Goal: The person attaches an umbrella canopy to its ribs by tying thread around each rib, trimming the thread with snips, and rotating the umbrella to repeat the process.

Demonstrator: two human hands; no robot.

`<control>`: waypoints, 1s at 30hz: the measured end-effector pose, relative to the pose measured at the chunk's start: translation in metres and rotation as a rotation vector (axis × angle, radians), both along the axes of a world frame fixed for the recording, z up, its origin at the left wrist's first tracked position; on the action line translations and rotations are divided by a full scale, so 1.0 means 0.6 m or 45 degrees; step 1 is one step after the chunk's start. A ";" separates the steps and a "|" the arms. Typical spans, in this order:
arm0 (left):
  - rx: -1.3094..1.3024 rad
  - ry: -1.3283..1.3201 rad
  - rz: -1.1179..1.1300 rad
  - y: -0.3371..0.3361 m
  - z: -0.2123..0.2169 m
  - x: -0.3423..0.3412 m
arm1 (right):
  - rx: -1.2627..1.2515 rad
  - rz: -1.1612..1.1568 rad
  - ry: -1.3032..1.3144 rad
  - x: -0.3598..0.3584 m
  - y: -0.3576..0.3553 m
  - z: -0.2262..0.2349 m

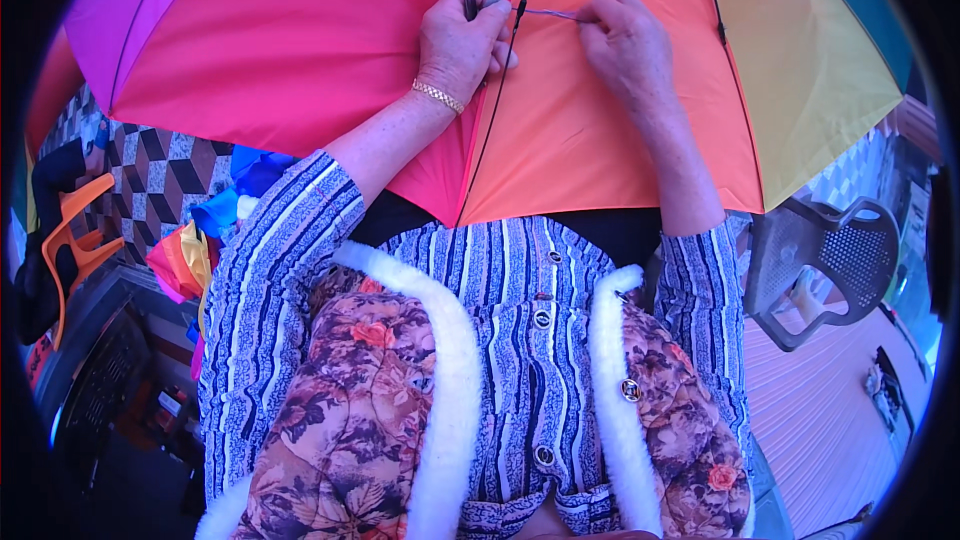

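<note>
A large rainbow umbrella canopy [330,50] with purple, pink, orange, yellow and teal panels lies spread over my lap. My left hand [462,38], with a gold bracelet at the wrist, pinches a thin dark rib tip or tool at the seam between the pink and orange panels. My right hand [628,40] rests on the orange panel and pinches the end of a thin thread [548,12]. The thread runs taut between the two hands, across a black rib [500,80].
A grey plastic chair [830,260] stands at the right on a pink ribbed floor [830,410]. At the left are an orange chair [75,230], a heap of coloured fabric [215,225] and a patterned tiled floor [160,175].
</note>
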State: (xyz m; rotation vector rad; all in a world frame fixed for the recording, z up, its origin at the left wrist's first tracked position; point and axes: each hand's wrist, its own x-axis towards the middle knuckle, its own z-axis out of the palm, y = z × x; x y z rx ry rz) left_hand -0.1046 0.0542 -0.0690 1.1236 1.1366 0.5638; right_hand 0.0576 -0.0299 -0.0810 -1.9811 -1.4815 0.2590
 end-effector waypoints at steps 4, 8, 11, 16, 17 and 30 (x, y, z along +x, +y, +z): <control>-0.026 -0.045 0.024 0.001 -0.001 -0.002 | 0.130 -0.078 0.464 0.033 -0.022 0.006; -0.035 -0.056 0.049 0.004 -0.002 -0.002 | 0.264 -0.219 1.571 0.052 -0.021 0.016; -0.043 -0.058 0.089 0.004 -0.001 0.000 | 0.393 -0.162 2.270 0.070 -0.021 0.015; -0.006 -0.089 0.138 0.007 -0.006 0.004 | 0.665 0.069 2.801 0.118 -0.034 -0.027; 0.000 -0.105 0.157 0.011 -0.005 0.004 | 0.689 0.062 2.809 0.127 -0.038 -0.037; 0.078 0.095 0.061 0.017 0.012 -0.001 | 0.685 -0.211 2.425 0.119 -0.041 0.021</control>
